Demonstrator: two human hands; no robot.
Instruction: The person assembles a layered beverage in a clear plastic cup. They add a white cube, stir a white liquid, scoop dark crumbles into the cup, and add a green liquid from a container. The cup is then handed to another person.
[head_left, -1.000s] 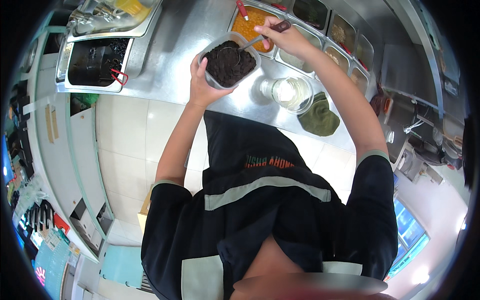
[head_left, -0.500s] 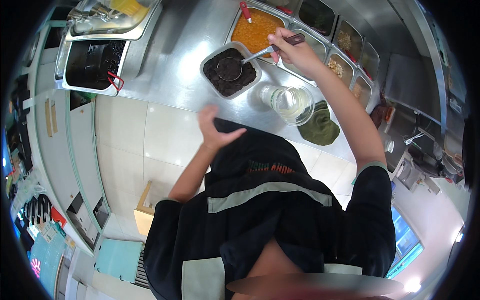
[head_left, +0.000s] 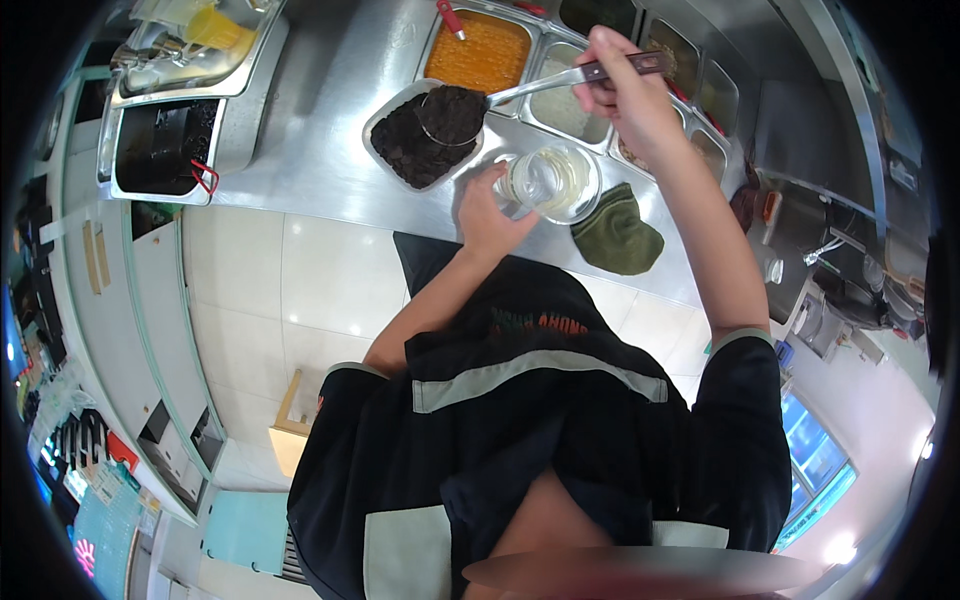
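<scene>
head view: from where i stand, the step in hand looks like scooping. a round-bowled metal spoon with a dark brown handle [head_left: 535, 87] carries a heap of dark brown, nearly black crumbs [head_left: 410, 150], its bowl over a clear, square-cornered plastic tub [head_left: 369, 143] of the same stuff; i can't tell whether it clears the crumbs beneath. a clear round cup [head_left: 560, 185] rests on the shiny steel worktop [head_left: 300, 150], just right of the tub, with a folded dark green cloth [head_left: 618, 232] beside it.

the right hand [head_left: 625, 90] pinches the handle between thumb and fingers, well out to the right, so the spoon reaches leftward across the corner of a tray of orange beads [head_left: 490, 50]. that forearm slants up from the lower right, elbow held wide. the left hand [head_left: 487, 222] is spread, thumb apart from the fingers, at the cup's left side; whether it touches, i can't say.

my guess is that moving such a heap calls for a level bowl and a steady cup, since loose crumbs could spill over the edge.
</scene>
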